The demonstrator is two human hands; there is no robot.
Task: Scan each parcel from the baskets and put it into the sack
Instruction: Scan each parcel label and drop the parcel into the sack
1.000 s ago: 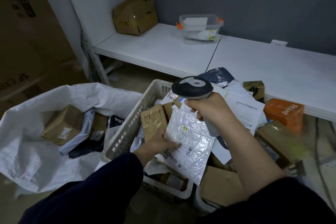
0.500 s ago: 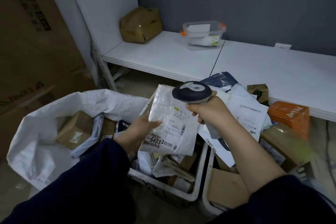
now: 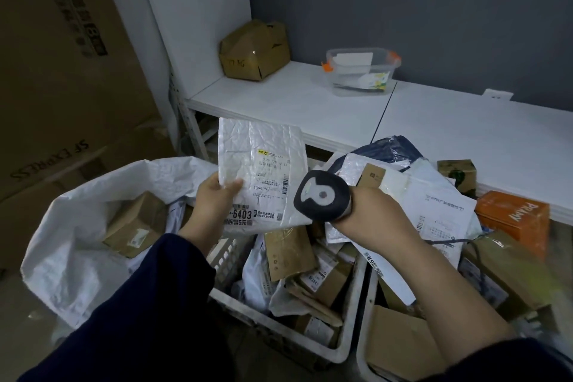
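Note:
My left hand [image 3: 214, 201] holds a white padded mailer [image 3: 263, 164] upright by its left edge, thumb on the front, label side facing me. My right hand [image 3: 372, 214] grips a dark handheld scanner [image 3: 321, 195], whose head sits just right of the mailer's lower corner. Below them stands a white plastic basket [image 3: 294, 341] full of brown envelopes and small parcels. A second basket [image 3: 364, 338] to the right holds more boxes and white mailers. The open white woven sack [image 3: 71, 245] lies at the left with cardboard boxes [image 3: 136, 223] inside.
A low white shelf [image 3: 310, 108] runs behind the baskets with a dented cardboard box [image 3: 254, 49] and a clear plastic tub [image 3: 361, 71] on it. An orange box [image 3: 511, 217] sits at the right. Large cartons [image 3: 62, 71] stand at the left.
My left hand has lifted the white mailer out of the basket and raised it upright, towards the sack side. The scanner hand has stayed close beside it.

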